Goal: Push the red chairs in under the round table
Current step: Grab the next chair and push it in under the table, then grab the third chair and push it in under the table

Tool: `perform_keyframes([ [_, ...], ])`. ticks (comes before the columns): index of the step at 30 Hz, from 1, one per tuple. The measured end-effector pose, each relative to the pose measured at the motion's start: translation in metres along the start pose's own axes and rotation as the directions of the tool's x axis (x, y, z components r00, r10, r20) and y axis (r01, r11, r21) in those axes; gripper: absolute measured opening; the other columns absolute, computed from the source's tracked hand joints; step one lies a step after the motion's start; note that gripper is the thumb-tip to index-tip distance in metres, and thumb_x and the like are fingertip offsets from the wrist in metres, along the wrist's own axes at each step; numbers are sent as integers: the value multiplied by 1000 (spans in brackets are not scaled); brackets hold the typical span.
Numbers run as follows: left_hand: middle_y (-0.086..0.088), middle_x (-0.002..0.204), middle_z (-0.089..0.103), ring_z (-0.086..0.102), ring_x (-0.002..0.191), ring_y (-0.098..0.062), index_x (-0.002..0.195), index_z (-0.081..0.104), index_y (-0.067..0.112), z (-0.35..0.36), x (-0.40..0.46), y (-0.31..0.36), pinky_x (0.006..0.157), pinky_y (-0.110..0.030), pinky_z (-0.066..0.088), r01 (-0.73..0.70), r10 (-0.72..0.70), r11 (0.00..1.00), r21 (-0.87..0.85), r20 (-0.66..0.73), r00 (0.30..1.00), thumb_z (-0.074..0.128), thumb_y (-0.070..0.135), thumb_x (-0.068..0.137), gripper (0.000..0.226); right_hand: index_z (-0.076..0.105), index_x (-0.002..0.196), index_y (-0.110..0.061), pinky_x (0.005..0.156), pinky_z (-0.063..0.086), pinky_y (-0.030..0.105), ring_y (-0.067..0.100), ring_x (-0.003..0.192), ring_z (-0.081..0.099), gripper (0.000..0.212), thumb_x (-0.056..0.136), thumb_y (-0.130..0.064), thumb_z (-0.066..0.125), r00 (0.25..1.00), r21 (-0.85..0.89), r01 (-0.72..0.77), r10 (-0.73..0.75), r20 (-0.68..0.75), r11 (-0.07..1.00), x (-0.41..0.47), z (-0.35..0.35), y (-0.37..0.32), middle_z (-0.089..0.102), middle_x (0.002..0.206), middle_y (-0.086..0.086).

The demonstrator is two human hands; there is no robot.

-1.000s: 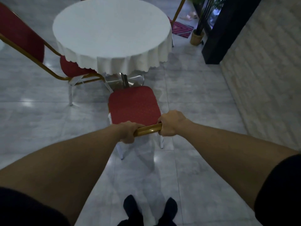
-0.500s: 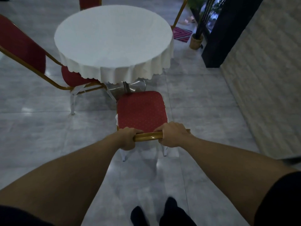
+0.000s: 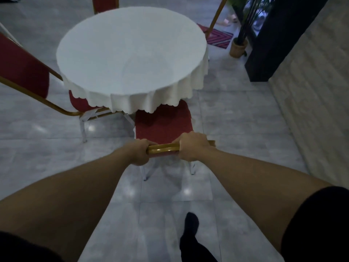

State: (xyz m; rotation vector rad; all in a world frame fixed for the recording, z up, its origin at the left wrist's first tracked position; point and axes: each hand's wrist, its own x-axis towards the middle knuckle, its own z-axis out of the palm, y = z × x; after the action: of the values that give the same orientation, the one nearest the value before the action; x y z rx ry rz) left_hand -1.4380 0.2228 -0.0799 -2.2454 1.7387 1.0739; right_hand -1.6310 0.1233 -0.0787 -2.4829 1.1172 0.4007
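A round table [image 3: 132, 53] with a white scalloped cloth stands ahead. Directly in front of me is a red chair [image 3: 164, 125] with a gold frame; the far end of its seat lies under the cloth's hem. My left hand [image 3: 139, 152] and my right hand [image 3: 192, 146] both grip the gold top rail of its backrest. A second red chair [image 3: 24, 70] stands at the table's left, its seat partly under the cloth. A third chair back [image 3: 105, 4] shows beyond the table.
A pale stone wall [image 3: 311, 91] runs along the right, with a dark pillar [image 3: 273, 38] and a potted plant [image 3: 238, 47] at the back right. A gold chair frame [image 3: 216, 17] and a patterned mat [image 3: 219, 37] lie behind the table. My foot [image 3: 190, 233] is on the grey tiles.
The chair I hold has moved forward toward the table; its seat front now sits under the cloth's edge. I have stepped closer and one foot is forward.
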Motion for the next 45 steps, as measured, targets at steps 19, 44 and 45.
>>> perform_keyframes([
  [19, 6, 141, 56, 52, 130, -22, 147, 52, 31, -101, 74, 60, 112, -44, 41, 57, -113, 989, 138, 447, 887, 76, 76, 62, 99, 55, 155, -30, 115, 46, 44, 24, 139, 57, 118, 60, -99, 66, 936, 86, 165, -184, 300, 983, 54, -99, 77, 59, 155, -1],
  [44, -11, 159, 44, 44, 142, -35, 154, 42, 22, -332, 289, 361, 114, -49, 37, -44, 129, 969, 241, -348, 929, 41, 65, 97, 72, 22, 171, -23, 126, 24, 49, 34, 162, 23, 101, 95, -88, 32, 969, 65, -162, 171, -179, 985, 141, -389, 356, 18, 179, 8],
  [45, -11, 158, 45, 45, 141, -36, 154, 44, 21, -337, 295, 377, 113, -49, 38, -53, 136, 971, 233, -356, 924, 42, 64, 97, 71, 21, 171, -22, 126, 24, 48, 33, 163, 22, 101, 95, -87, 32, 971, 54, -153, 161, -178, 987, 143, -396, 370, 18, 179, 7],
])
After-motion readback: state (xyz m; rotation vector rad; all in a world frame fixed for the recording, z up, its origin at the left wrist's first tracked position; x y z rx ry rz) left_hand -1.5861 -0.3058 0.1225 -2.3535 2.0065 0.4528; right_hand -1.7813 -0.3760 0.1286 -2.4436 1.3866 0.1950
